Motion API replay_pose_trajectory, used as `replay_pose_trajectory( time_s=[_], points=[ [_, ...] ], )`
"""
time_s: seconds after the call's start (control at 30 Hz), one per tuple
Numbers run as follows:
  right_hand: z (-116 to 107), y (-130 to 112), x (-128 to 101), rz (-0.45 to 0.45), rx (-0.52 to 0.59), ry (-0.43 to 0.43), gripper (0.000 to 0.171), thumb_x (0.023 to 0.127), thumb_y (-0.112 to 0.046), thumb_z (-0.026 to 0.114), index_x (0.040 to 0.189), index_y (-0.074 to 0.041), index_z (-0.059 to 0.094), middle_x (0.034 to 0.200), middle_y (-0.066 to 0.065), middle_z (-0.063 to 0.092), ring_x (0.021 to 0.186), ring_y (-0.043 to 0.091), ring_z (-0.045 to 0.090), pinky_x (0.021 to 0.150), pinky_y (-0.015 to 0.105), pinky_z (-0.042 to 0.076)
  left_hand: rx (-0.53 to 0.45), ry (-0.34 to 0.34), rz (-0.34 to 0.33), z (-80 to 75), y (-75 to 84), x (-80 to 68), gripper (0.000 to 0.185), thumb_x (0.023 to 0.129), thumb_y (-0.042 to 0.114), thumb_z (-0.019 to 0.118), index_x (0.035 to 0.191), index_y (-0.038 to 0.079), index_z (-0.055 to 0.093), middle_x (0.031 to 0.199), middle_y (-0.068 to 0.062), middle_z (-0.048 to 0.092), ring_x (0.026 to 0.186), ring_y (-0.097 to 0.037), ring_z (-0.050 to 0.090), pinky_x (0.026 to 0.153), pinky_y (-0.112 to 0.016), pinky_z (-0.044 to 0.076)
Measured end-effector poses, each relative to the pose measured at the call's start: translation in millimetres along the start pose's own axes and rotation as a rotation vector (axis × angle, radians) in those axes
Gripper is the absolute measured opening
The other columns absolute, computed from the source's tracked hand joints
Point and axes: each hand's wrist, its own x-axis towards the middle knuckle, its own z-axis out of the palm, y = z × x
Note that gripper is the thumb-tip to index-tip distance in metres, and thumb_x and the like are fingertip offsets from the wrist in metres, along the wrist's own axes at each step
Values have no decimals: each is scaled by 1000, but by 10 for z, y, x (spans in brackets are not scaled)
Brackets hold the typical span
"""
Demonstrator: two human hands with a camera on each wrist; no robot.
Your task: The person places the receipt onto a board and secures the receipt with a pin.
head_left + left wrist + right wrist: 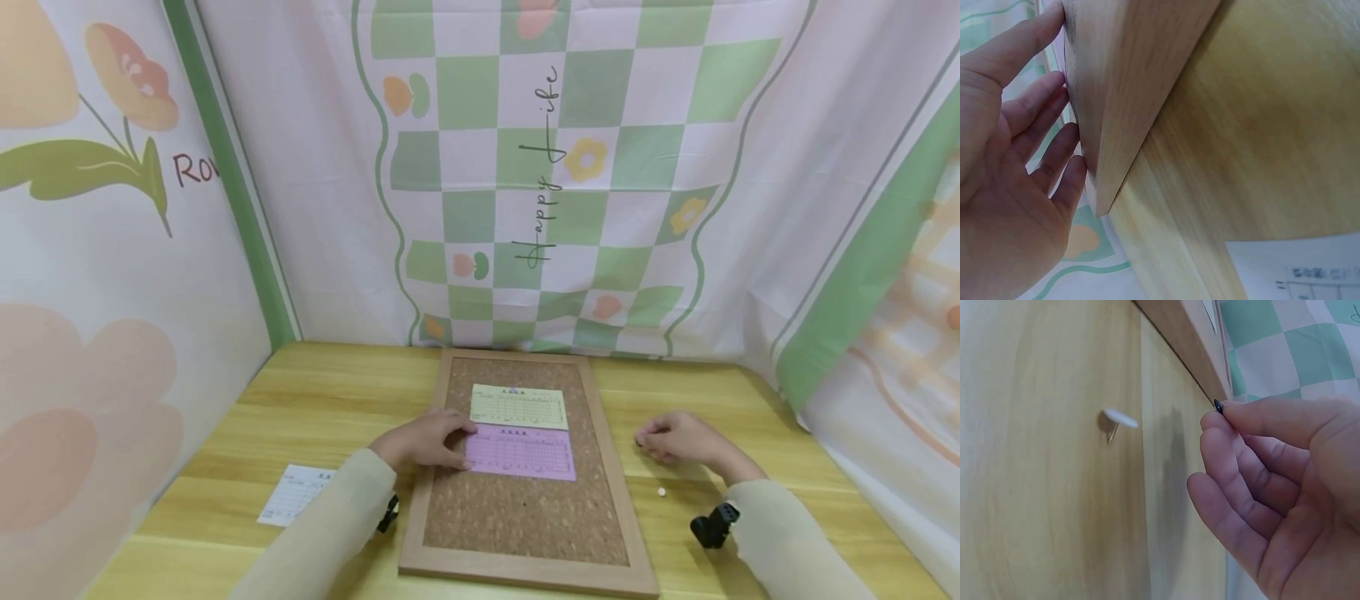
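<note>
A purple printed slip (521,454) lies on the cork board (525,533), just below a pale yellow slip (517,408). My left hand (429,437) reaches over the board's left frame, thumb and fingertips resting at the purple slip's left edge. In the left wrist view its fingers are spread and gently bent. Right of the board, my right hand (684,440) pinches a black thumbtack (1218,406) between thumb and index finger, just above the table. A white thumbtack (1120,418) lies on the table near that hand, its metal point showing.
A white printed slip (288,493) lies on the wooden table (345,375) left of the board, partly covered by the left sleeve. The board's wooden frame (525,567) forms a raised edge. Patterned curtains (322,208) hang behind and at both sides.
</note>
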Motion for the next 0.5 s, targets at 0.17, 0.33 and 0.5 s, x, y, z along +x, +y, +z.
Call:
replay_pose_trajectory(
  time_s=[0.17,0.33,0.5],
  points=[
    [-6,-17,26,-2,26,-28,23,100,-11,59,108,9,69,74,6,62,64,16,53,56,29,49,0,-4,-6,4,3,5,55,90,30,78,137,10,59,144,-7,50,135,-27,41,113,-44,33],
    [-11,-52,45,8,51,-52,28,102,-14,58,114,10,67,74,8,61,64,18,52,58,33,48,17,0,9,9,-8,17,55,89,30,78,137,10,59,144,-8,50,135,-27,41,113,-45,33],
    [-8,-94,81,-16,63,-77,28,102,-15,58,114,10,67,71,6,57,61,16,48,57,32,46,30,2,20,13,-31,25,56,89,31,78,137,11,58,145,-8,50,136,-27,40,113,-45,33]
  ],
)
